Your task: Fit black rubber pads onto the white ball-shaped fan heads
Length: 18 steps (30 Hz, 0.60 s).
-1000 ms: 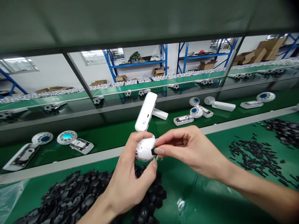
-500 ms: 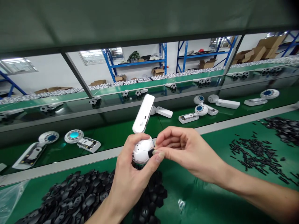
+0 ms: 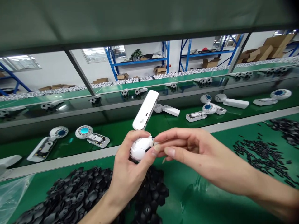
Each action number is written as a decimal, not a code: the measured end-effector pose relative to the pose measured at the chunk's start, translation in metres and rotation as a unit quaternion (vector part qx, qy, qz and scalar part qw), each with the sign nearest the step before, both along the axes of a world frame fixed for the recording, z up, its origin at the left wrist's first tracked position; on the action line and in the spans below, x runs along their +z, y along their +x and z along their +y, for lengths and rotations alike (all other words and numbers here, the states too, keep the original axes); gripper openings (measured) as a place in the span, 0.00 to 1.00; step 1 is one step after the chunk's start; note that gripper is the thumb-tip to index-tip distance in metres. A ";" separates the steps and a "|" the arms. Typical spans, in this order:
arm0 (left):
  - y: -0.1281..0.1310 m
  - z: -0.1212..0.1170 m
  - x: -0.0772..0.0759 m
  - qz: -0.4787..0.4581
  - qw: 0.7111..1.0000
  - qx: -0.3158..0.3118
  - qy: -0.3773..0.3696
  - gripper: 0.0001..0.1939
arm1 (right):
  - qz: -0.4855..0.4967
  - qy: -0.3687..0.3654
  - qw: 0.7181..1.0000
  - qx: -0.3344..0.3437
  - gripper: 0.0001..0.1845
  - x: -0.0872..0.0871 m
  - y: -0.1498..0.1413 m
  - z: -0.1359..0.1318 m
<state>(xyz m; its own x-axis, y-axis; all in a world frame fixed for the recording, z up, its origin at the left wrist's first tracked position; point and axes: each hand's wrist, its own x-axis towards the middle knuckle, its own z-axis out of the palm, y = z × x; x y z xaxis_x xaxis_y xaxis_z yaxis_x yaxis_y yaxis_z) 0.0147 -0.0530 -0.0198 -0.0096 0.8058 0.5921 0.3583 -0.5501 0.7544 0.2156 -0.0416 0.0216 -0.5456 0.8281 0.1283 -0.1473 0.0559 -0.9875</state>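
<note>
My left hand [image 3: 129, 174] is closed round the ball-shaped head of a white handheld fan [image 3: 146, 109], whose flat handle with a small port slot points up and away. The head has a soccer-ball pattern, and one dark panel shows partly beside my left thumb. My right hand [image 3: 196, 155] is at the right side of the head, fingers stretched out and thumb apart from them. Its fingertips are close to the head and my left thumb; whether they touch is hard to tell. Below my left hand lies a heap of black panel pieces [image 3: 77, 193].
Several white fan units [image 3: 98, 140] lie on the green conveyor belt [image 3: 126, 137] ahead. Small black strips [image 3: 261, 155] are spread at the right. A clear plastic bag [image 3: 14, 194] lies at the left edge. Finished-looking soccer-ball units [image 3: 93, 99] sit on the shelf behind.
My right thumb has come away from the dark panel and its fingers have spread out. The fan is tilted slightly more to the right. The units on the belt have shifted right.
</note>
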 end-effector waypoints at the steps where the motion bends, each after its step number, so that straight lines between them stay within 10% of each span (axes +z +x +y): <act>1: 0.000 0.000 0.000 0.000 1.000 0.004 0.003 0.07 | -0.012 -0.001 1.000 0.005 0.10 0.004 0.004 0.000; 18: -0.003 0.001 0.000 -0.070 0.995 -0.021 -0.066 0.11 | -0.089 0.110 0.989 -0.045 0.09 -0.001 -0.003 0.005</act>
